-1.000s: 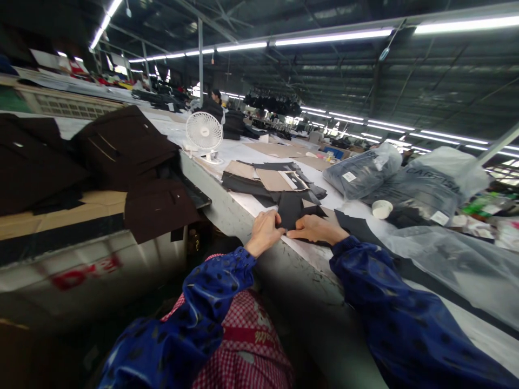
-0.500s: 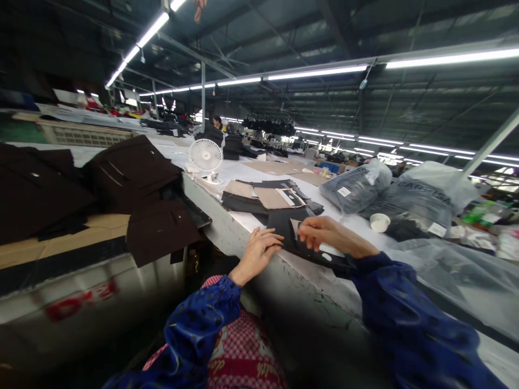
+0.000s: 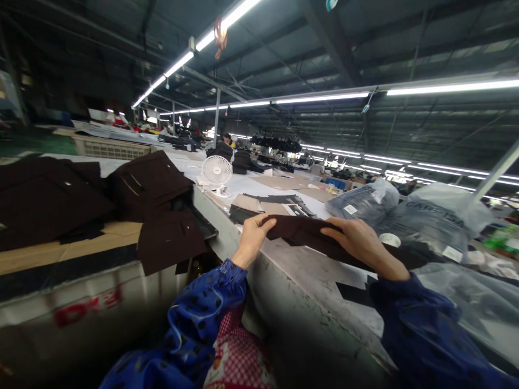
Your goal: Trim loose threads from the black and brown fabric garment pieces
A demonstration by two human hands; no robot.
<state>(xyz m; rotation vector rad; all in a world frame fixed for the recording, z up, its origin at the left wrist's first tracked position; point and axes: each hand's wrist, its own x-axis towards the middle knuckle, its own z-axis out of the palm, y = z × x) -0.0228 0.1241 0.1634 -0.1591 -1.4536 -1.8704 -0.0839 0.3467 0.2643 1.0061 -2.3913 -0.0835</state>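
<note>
Dark brown fabric piece point(image 3: 304, 229) held taut above work table point(image 3: 308, 265).
L hand point(image 3: 252, 237) pinches left end, R hand point(image 3: 357, 240) grips right end; brown cut panels point(image 3: 162, 183) frame left, poly bags point(image 3: 430, 216) right.

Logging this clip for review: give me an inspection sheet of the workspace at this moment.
surface: long white-covered work table with a scuffed grey front edge
job's things: dark brown fabric strip, lifted clear of the table
clutter: cardboard pattern pieces, plastic bags, small white cup
grippers: left hand and right hand each grip one end of the strip
cables: nothing seen
surroundings: dark brown fabric pieces, white desk fan, distant co-worker, fluorescent lights
</note>
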